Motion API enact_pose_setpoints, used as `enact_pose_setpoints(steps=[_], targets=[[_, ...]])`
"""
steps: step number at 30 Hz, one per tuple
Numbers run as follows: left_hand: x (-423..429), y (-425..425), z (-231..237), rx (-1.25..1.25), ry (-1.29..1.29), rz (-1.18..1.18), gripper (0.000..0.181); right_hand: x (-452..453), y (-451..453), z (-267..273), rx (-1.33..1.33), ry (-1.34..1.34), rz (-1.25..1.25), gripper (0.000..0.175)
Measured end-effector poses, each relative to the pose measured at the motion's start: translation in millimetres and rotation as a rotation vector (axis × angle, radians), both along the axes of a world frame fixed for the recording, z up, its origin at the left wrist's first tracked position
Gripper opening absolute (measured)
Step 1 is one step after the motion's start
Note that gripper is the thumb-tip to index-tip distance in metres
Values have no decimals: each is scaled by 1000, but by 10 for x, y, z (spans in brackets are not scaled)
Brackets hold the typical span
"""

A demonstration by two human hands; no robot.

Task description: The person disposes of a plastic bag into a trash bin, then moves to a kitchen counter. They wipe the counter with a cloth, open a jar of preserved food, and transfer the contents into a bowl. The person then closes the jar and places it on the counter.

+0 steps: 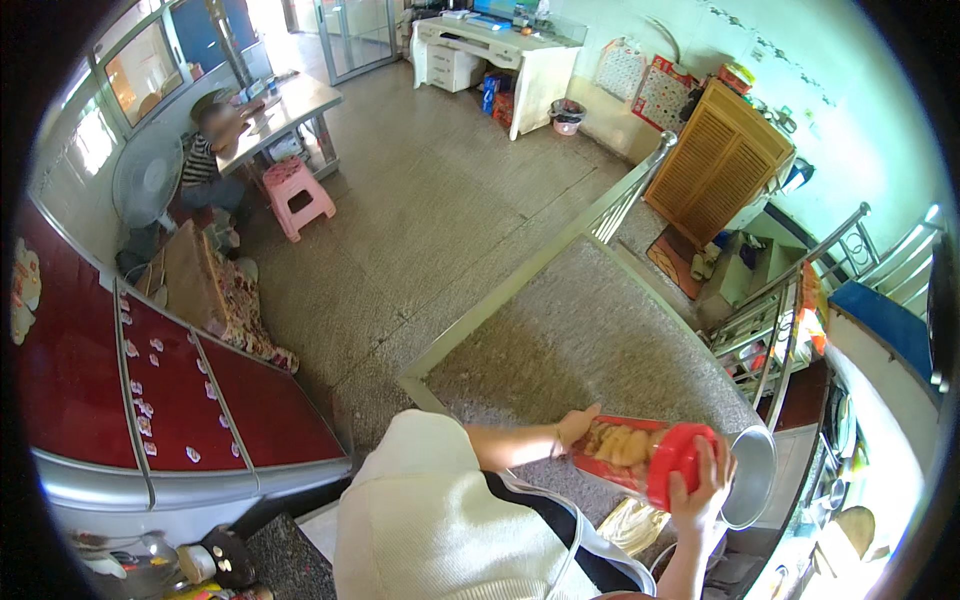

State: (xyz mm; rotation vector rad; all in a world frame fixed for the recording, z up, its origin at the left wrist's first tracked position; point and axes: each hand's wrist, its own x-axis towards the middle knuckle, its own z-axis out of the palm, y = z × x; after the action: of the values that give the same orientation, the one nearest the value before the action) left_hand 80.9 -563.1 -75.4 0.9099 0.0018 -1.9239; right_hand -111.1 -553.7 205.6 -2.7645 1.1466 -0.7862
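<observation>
A clear jar (615,446) of yellowish food pieces, with red printing on its wall, is held on its side in front of my body. My left hand (576,429) grips the jar's base end. Around its red lid (679,461) curl the fingers of my right hand (705,480); the lid covers the jar's end. Just right of that hand, a round metal pot (754,476) stands with its opening tilted toward the view. Below the jar lies a bundle of pale, noodle-like strands (634,523). What exactly the food pieces are is hard to tell.
A low stone-topped divider (585,330) lies ahead, with a metal railing (637,184) beyond it. Steps (739,277) lead off at the right. A red refrigerator (172,390) stands left. Farther off, a person (206,161) sits at a table (300,105) near a pink stool (296,199).
</observation>
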Motion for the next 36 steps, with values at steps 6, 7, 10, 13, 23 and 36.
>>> enact_pose_setpoints(steps=[6, 7, 10, 13, 23, 36], targets=[[665, -610, -370, -542, -1187, -721, 51, 509, 221, 337, -203, 282, 802, 61], [656, -627, 63, -632, -1380, -573, 49, 537, 242, 310, -192, 299, 782, 62], [870, -596, 1353, -807, -1279, -347, 49, 684, 186, 301, -109, 262, 541, 68], [1050, -170, 1791, -1190, -707, -242, 86, 918, 37, 236, -62, 175, 373, 73], [1109, 561, 1834, -1265, -868, -73, 152, 955, -190, 847, -134, 485, 678, 95], [957, 657, 1855, -1122, -617, 18, 153, 887, -261, 932, 85, 527, 492, 101]])
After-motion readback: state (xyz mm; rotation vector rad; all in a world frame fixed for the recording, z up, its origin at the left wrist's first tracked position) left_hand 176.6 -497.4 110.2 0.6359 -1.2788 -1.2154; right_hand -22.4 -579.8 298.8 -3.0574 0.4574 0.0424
